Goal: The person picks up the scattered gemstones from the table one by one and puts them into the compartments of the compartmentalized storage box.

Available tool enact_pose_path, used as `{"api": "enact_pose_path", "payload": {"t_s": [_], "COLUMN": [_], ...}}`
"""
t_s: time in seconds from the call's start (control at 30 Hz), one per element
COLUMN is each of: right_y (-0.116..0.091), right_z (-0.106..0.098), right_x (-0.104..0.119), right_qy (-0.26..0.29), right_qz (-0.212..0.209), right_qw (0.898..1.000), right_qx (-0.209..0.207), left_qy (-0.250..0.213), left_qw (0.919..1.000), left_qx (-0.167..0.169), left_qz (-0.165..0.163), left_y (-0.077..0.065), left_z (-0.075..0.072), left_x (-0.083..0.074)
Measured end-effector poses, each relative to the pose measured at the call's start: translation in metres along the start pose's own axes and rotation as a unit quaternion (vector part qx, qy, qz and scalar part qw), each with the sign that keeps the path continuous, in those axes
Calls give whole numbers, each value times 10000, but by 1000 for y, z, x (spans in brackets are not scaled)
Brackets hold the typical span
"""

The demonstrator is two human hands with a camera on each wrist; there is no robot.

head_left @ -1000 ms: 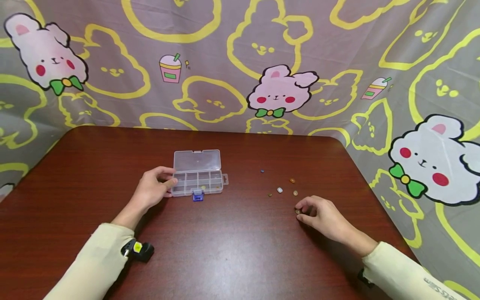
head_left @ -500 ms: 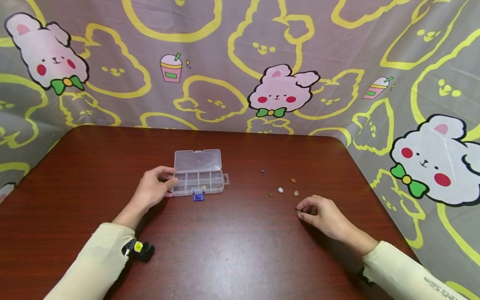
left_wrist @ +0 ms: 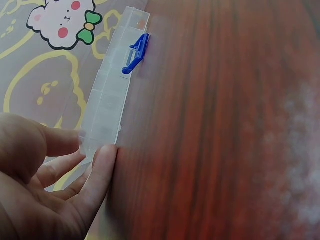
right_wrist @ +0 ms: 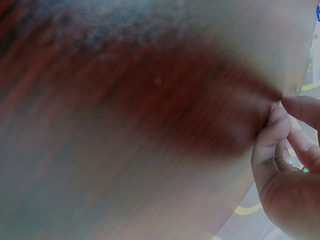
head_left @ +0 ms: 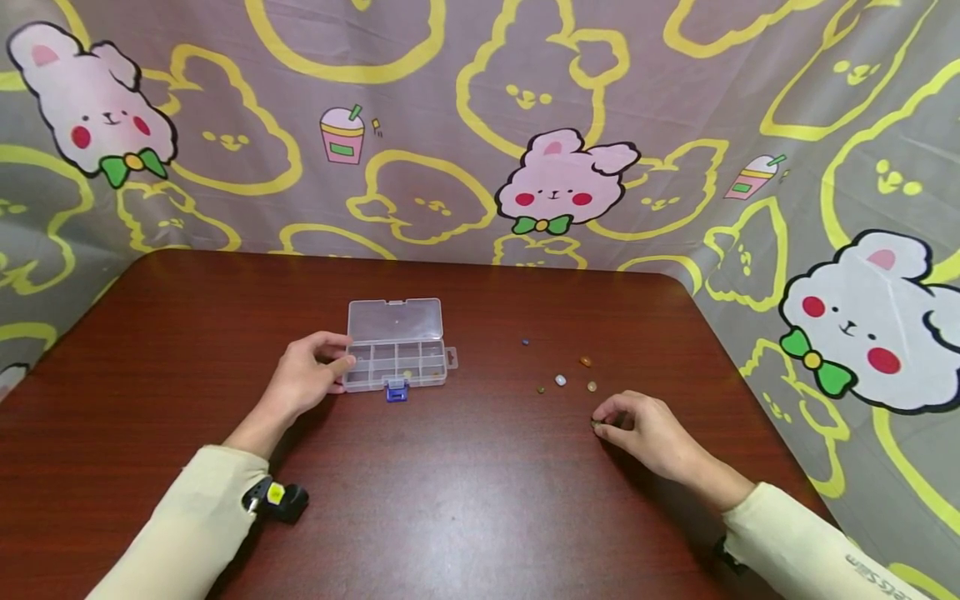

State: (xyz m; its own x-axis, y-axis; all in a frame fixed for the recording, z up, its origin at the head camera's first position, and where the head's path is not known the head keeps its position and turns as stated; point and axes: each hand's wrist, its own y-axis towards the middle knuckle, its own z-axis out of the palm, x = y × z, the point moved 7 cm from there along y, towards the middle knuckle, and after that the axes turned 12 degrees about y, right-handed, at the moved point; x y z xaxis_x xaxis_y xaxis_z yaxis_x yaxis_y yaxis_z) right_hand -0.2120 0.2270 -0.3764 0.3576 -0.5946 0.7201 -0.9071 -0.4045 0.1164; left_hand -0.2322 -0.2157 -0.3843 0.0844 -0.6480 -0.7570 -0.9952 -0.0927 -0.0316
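My left hand [head_left: 303, 375] grips the left end of a clear plastic compartment box [head_left: 396, 322], thumb on the near side of its rim. The box's lid stands open at the back, and a blue latch [head_left: 397, 392] hangs at the front. Inside lie a pale yellowish stone [head_left: 407, 374] and a small orange one [head_left: 435, 375]. To the right, my right hand [head_left: 652, 429] pinches a small greenish-brown stone [head_left: 596, 424] between thumb and fingertips, low at the tabletop. The fingers partly cover that stone.
Loose small stones lie between box and right hand: a blue one [head_left: 525, 342], an orange one [head_left: 585, 361], a white one [head_left: 560, 380], a green one [head_left: 540, 390] and a tan one [head_left: 592, 387]. A patterned curtain [head_left: 420, 108] borders the brown table [head_left: 450, 500].
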Motion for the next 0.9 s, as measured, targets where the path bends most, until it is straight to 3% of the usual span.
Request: {"api": "enact_pose_path", "payload": {"t_s": [0.9], "right_y": [8], "right_z": [9], "right_x": [7], "right_qy": [250], "right_qz": [-9], "right_qw": [9997], "right_qx": [48], "left_qy": [-30], "left_qw": [10000], "left_qx": [37], "left_qz": [-23], "left_y": [-1], "left_z": [0], "left_x": [0]}}
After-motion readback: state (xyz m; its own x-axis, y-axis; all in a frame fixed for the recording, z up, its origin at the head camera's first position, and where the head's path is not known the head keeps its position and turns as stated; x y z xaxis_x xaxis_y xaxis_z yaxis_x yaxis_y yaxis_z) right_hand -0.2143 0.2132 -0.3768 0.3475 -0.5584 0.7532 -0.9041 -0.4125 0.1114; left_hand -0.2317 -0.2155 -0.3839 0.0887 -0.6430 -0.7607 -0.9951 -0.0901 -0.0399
